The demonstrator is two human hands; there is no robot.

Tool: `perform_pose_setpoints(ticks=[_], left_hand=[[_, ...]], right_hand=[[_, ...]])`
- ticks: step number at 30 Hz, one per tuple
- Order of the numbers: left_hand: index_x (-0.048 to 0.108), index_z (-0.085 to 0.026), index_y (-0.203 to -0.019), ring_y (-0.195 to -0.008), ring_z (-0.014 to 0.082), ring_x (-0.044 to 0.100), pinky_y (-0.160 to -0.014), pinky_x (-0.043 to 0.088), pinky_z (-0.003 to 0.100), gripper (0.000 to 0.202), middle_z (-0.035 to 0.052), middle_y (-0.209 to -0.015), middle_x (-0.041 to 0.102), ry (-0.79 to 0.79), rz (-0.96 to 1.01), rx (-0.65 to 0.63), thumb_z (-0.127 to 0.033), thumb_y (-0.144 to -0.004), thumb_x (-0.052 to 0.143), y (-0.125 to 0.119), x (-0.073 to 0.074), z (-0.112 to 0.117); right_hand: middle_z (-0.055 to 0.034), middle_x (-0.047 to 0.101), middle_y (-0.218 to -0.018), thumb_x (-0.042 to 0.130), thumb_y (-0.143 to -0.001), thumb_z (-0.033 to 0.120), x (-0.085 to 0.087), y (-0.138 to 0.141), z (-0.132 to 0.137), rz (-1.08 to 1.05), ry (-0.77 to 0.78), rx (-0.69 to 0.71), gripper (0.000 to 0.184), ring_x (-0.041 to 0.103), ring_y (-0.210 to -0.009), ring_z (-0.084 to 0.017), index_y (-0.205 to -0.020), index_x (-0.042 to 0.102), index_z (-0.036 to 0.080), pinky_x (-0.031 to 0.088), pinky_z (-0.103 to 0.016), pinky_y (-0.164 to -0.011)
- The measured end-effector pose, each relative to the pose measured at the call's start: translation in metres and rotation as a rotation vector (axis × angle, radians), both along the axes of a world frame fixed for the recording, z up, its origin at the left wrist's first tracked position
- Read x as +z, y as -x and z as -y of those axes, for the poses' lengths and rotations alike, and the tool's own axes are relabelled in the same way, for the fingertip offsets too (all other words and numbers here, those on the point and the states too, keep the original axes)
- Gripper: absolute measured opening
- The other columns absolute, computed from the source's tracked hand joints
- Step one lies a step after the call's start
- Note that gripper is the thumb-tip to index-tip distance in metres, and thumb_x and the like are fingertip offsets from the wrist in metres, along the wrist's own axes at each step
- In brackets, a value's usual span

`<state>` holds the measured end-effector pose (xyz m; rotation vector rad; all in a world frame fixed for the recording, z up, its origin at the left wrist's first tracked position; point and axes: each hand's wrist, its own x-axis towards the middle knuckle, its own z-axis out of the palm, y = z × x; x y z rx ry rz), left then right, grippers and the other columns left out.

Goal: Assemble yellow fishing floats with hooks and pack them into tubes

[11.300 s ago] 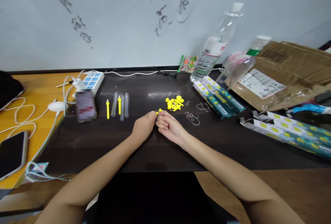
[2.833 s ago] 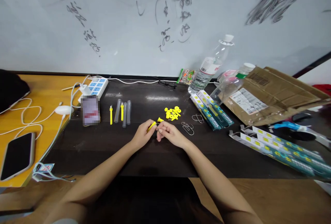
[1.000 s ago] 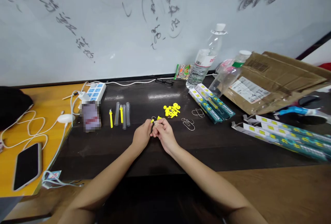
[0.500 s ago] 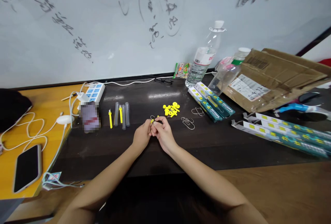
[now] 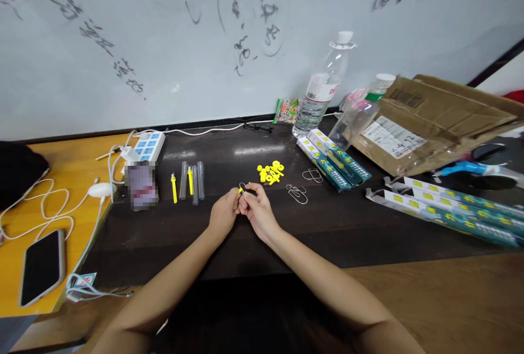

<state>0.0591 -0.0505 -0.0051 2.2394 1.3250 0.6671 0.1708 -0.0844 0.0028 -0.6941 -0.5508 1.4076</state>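
My left hand (image 5: 223, 213) and my right hand (image 5: 260, 209) meet over the dark table, fingers pinched together. Between their fingertips is a small yellow plastic piece with a bent metal wire hook (image 5: 242, 186); the fingers hide most of it. Just beyond the right hand lies a pile of small yellow plastic parts (image 5: 268, 173). Loose metal wire hooks (image 5: 297, 194) rest to the right of the hands. To the left are clear plastic tubes (image 5: 195, 185), a yellow rod with a metal tip (image 5: 174, 187) and another such rod (image 5: 190, 180) among the tubes.
Green-and-white boxes (image 5: 327, 163) lie at right, with more long boxes (image 5: 446, 209) nearer the edge. Behind stand a water bottle (image 5: 321, 89), a second bottle (image 5: 360, 111) and a cardboard package (image 5: 429, 125). A power strip (image 5: 149, 147) and phone (image 5: 43, 268) are at left.
Both hands stay in nearly the same place, still pinching the small piece. The fingers have shifted only slightly, and the view has moved a little.
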Motion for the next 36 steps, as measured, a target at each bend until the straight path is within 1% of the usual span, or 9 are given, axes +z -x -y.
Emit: perform_pose_setpoints(ticks=[6, 13, 16, 20, 25, 29, 31, 34, 36], left_hand=[[0.049, -0.021, -0.088, -0.074, 0.0137, 0.052, -0.065, 0.037, 0.022, 0.016, -0.0008, -0.078, 0.057, -0.112, -0.09, -0.032, -0.011, -0.081, 0.04, 0.002, -0.005, -0.003], [0.048, -0.022, -0.087, -0.075, 0.0149, 0.051, -0.063, 0.035, 0.022, 0.019, -0.0004, -0.077, 0.055, -0.133, -0.14, -0.047, -0.008, -0.078, 0.04, 0.002, -0.004, -0.003], [0.046, -0.022, -0.084, -0.07, 0.0135, 0.051, -0.06, 0.033, 0.021, 0.016, -0.0016, -0.075, 0.054, -0.089, -0.112, -0.045, -0.009, -0.078, 0.04, 0.001, -0.004, -0.002], [0.045, -0.022, -0.085, -0.061, 0.0109, 0.049, -0.057, 0.031, 0.02, 0.015, -0.0044, -0.069, 0.052, 0.034, -0.019, -0.048, -0.01, -0.078, 0.04, 0.001, -0.004, -0.001], [0.043, -0.021, -0.087, -0.056, 0.0098, 0.049, -0.056, 0.032, 0.019, 0.006, -0.0062, -0.063, 0.05, 0.157, 0.109, -0.136, -0.02, -0.086, 0.037, 0.003, -0.004, -0.007], [0.043, -0.021, -0.089, -0.056, 0.01, 0.051, -0.057, 0.034, 0.019, 0.019, -0.0053, -0.063, 0.051, 0.194, 0.184, -0.21, -0.03, -0.093, 0.027, 0.004, -0.005, -0.012], [0.043, -0.021, -0.089, -0.056, 0.0107, 0.051, -0.057, 0.034, 0.02, 0.017, -0.0049, -0.063, 0.051, 0.185, 0.169, -0.191, -0.03, -0.093, 0.029, 0.003, -0.006, -0.011], [0.044, -0.021, -0.089, -0.057, 0.0122, 0.05, -0.056, 0.031, 0.021, 0.007, -0.0039, -0.064, 0.051, 0.138, 0.092, -0.084, -0.021, -0.087, 0.038, 0.001, -0.008, -0.006], [0.045, -0.021, -0.087, -0.057, 0.0124, 0.05, -0.055, 0.031, 0.021, 0.006, -0.0037, -0.064, 0.051, 0.12, 0.094, -0.032, -0.018, -0.084, 0.042, 0.0, -0.009, -0.004]], right_hand=[[0.0112, 0.044, -0.052, 0.065, -0.074, 0.027, 0.001, -0.003, -0.001, -0.101, 0.06, 0.091, 0.027, 0.04, -0.044, -0.006, -0.092, 0.044, 0.024, 0.046, -0.023, -0.055], [0.0109, 0.046, -0.053, 0.065, -0.074, 0.027, -0.001, -0.002, -0.001, -0.061, 0.044, 0.063, 0.026, 0.041, -0.046, -0.006, -0.089, 0.044, 0.024, 0.048, -0.023, -0.055], [0.0104, 0.048, -0.052, 0.064, -0.075, 0.029, -0.003, -0.002, -0.001, 0.003, 0.037, 0.035, 0.025, 0.044, -0.047, -0.007, -0.089, 0.044, 0.024, 0.048, -0.023, -0.055], [0.0103, 0.05, -0.051, 0.064, -0.075, 0.032, -0.006, -0.001, -0.002, 0.043, 0.02, 0.019, 0.025, 0.043, -0.045, -0.006, -0.087, 0.044, 0.023, 0.048, -0.023, -0.054], [0.0106, 0.05, -0.05, 0.067, -0.073, 0.033, -0.007, -0.001, -0.002, 0.044, 0.025, 0.014, 0.027, 0.041, -0.044, -0.006, -0.087, 0.046, 0.022, 0.048, -0.023, -0.054], [0.0107, 0.05, -0.05, 0.067, -0.072, 0.032, -0.007, -0.002, -0.002, 0.042, 0.04, 0.018, 0.028, 0.041, -0.043, -0.005, -0.086, 0.046, 0.022, 0.047, -0.023, -0.053], [0.0105, 0.05, -0.05, 0.067, -0.073, 0.032, -0.006, -0.001, -0.003, 0.065, 0.039, 0.006, 0.027, 0.041, -0.043, -0.005, -0.086, 0.045, 0.022, 0.047, -0.022, -0.052], [0.0104, 0.05, -0.049, 0.064, -0.075, 0.032, -0.004, 0.002, -0.005, 0.148, -0.005, -0.019, 0.024, 0.042, -0.043, -0.006, -0.086, 0.046, 0.022, 0.046, -0.022, -0.051], [0.0109, 0.048, -0.048, 0.062, -0.077, 0.031, -0.002, 0.004, -0.006, 0.194, -0.043, -0.038, 0.021, 0.043, -0.042, -0.006, -0.086, 0.045, 0.022, 0.047, -0.022, -0.05]])
